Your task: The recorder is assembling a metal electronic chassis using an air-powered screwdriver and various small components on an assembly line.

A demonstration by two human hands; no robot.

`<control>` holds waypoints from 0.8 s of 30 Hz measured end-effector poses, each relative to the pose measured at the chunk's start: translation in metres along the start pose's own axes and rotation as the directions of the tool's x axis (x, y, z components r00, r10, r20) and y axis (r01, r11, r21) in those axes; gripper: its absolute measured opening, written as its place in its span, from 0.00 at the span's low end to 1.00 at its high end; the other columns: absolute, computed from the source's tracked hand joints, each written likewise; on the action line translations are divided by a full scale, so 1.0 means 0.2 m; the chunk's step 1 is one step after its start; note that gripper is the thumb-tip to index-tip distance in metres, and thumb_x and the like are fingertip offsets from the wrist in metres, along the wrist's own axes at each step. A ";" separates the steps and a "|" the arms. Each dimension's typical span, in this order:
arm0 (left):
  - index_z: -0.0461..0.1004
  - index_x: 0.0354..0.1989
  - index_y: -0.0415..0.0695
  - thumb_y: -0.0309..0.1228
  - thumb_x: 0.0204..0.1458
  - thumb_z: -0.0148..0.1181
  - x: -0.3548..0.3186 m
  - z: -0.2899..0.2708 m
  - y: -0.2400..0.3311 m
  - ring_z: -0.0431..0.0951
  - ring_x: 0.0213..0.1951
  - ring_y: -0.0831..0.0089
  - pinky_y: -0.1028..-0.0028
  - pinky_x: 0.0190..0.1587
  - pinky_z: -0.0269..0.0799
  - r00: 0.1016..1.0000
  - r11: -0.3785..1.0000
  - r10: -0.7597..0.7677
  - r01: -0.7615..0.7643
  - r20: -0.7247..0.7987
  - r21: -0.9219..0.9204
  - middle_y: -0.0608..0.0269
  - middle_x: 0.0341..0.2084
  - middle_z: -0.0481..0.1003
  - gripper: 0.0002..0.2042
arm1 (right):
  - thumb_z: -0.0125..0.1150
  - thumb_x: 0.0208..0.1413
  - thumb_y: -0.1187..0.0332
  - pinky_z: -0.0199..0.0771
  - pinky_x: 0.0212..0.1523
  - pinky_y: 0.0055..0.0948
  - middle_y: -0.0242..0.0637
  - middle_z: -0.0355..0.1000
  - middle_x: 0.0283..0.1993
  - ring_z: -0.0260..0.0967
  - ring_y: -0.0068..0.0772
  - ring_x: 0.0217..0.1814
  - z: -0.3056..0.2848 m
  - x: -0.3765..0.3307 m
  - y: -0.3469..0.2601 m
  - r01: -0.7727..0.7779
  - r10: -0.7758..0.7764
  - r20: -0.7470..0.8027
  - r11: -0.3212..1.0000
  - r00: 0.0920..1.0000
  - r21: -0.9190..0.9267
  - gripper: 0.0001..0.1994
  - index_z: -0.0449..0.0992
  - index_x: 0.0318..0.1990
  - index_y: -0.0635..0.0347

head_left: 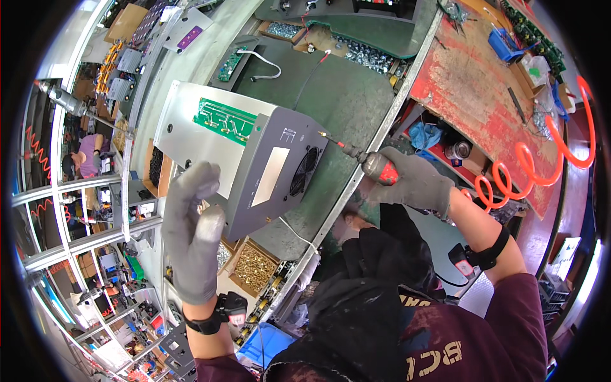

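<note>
A grey metal housing [264, 172] stands on the green work surface, its dark front panel bearing a white rectangle and a round fan grille [304, 172]. A green circuit board [223, 121] is fixed on its light metal side. My right hand [417, 181], in a grey glove, grips a red and dark power screwdriver [380, 167]; its bit tip points at the panel's right edge, and I cannot tell whether it touches. Beside the housing's left side is my gloved left hand [191, 235], fingers curved and apart from the thumb. Whether something small lies in its palm is hidden.
A box of brass-coloured fasteners [253, 266] sits near a blue bin [266, 344]. Farther off lie a small circuit board [230, 63] with a white cable and loose silver screws [366, 56]. An orange coiled hose [522, 165] hangs by the worn red bench [474, 95].
</note>
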State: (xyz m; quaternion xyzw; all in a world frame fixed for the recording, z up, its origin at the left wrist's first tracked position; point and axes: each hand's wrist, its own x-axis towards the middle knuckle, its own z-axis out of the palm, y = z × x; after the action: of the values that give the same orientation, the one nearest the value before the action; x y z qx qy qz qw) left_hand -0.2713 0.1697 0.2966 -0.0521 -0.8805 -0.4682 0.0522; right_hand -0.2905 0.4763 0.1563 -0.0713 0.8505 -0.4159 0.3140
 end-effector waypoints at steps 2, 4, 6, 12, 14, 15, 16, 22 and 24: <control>0.62 0.60 0.34 0.43 0.49 0.62 0.00 0.01 -0.07 0.68 0.54 0.66 0.67 0.57 0.62 0.993 0.999 -0.034 0.034 0.111 -0.005 0.53 0.51 0.69 0.34 | 0.64 0.40 0.45 0.69 0.43 0.42 0.52 0.73 0.38 0.72 0.55 0.41 0.00 0.02 -0.07 0.060 -0.060 -0.003 0.997 0.998 0.050 0.38 0.63 0.57 0.59; 0.60 0.61 0.33 0.37 0.49 0.62 0.00 0.06 -0.07 0.69 0.52 0.67 0.68 0.56 0.63 0.984 0.996 -0.083 0.076 0.155 0.053 0.53 0.50 0.70 0.32 | 0.64 0.41 0.45 0.69 0.42 0.43 0.53 0.73 0.37 0.72 0.55 0.41 0.00 0.02 -0.09 0.040 -0.040 -0.008 0.998 0.999 0.039 0.37 0.63 0.56 0.59; 0.59 0.62 0.34 0.33 0.50 0.60 0.02 0.09 -0.05 0.71 0.50 0.70 0.71 0.54 0.66 0.963 0.986 -0.164 0.153 0.212 0.071 0.54 0.49 0.71 0.31 | 0.64 0.41 0.46 0.69 0.42 0.43 0.53 0.73 0.36 0.72 0.56 0.40 -0.01 0.03 -0.11 0.023 -0.023 -0.012 0.999 1.000 0.022 0.37 0.64 0.55 0.59; 0.58 0.63 0.37 0.25 0.52 0.54 0.04 0.07 -0.03 0.75 0.41 0.75 0.75 0.46 0.71 0.925 0.974 -0.216 0.228 0.313 -0.001 0.58 0.42 0.74 0.28 | 0.65 0.43 0.49 0.69 0.36 0.45 0.53 0.72 0.32 0.72 0.56 0.35 -0.05 0.03 -0.17 0.010 -0.040 -0.085 0.944 0.996 -0.330 0.31 0.65 0.51 0.59; 0.58 0.63 0.37 0.24 0.53 0.53 0.03 0.08 -0.04 0.76 0.39 0.76 0.76 0.44 0.72 0.921 0.965 -0.233 0.259 0.312 -0.045 0.59 0.41 0.74 0.27 | 0.62 0.45 0.50 0.67 0.34 0.47 0.54 0.72 0.29 0.71 0.57 0.33 -0.06 0.04 -0.18 0.014 -0.079 -0.127 0.892 0.989 -0.451 0.29 0.65 0.50 0.59; 0.59 0.63 0.37 0.24 0.52 0.53 0.02 0.08 -0.05 0.77 0.38 0.76 0.76 0.43 0.72 0.920 0.961 -0.235 0.268 0.314 -0.065 0.59 0.41 0.74 0.27 | 0.62 0.45 0.50 0.67 0.34 0.47 0.54 0.72 0.29 0.71 0.57 0.33 -0.07 0.03 -0.20 0.015 -0.083 -0.129 0.888 0.988 -0.459 0.29 0.65 0.50 0.59; 0.59 0.63 0.37 0.24 0.52 0.53 0.02 0.08 -0.06 0.77 0.37 0.76 0.77 0.42 0.73 0.919 0.957 -0.238 0.277 0.316 -0.084 0.59 0.41 0.74 0.27 | 0.61 0.48 0.51 0.70 0.34 0.46 0.52 0.72 0.30 0.73 0.55 0.33 -0.08 0.02 -0.22 0.027 -0.096 -0.113 0.866 0.989 -0.499 0.26 0.65 0.48 0.60; 0.61 0.62 0.37 0.25 0.51 0.55 0.02 0.08 -0.15 0.76 0.41 0.74 0.74 0.46 0.71 0.936 0.968 -0.135 0.195 0.326 -0.159 0.56 0.41 0.74 0.27 | 0.60 0.49 0.52 0.72 0.33 0.45 0.49 0.73 0.30 0.74 0.52 0.33 -0.05 0.00 -0.26 -0.003 -0.103 -0.154 0.821 0.983 -0.571 0.25 0.64 0.47 0.61; 0.61 0.62 0.37 0.25 0.51 0.56 0.03 0.07 -0.15 0.76 0.43 0.73 0.74 0.47 0.70 0.937 0.979 -0.133 0.175 0.324 -0.105 0.56 0.41 0.74 0.27 | 0.60 0.49 0.52 0.72 0.32 0.44 0.49 0.74 0.29 0.75 0.51 0.33 -0.03 -0.01 -0.25 -0.034 -0.092 -0.181 0.806 0.979 -0.591 0.25 0.64 0.47 0.62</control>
State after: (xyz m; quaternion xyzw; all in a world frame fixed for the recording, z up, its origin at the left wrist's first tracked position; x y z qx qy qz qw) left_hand -0.2814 0.1656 0.2656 -0.0602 -0.8459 -0.5138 -0.1297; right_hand -0.2993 0.4499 0.1980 -0.1362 0.9635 -0.1405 0.1825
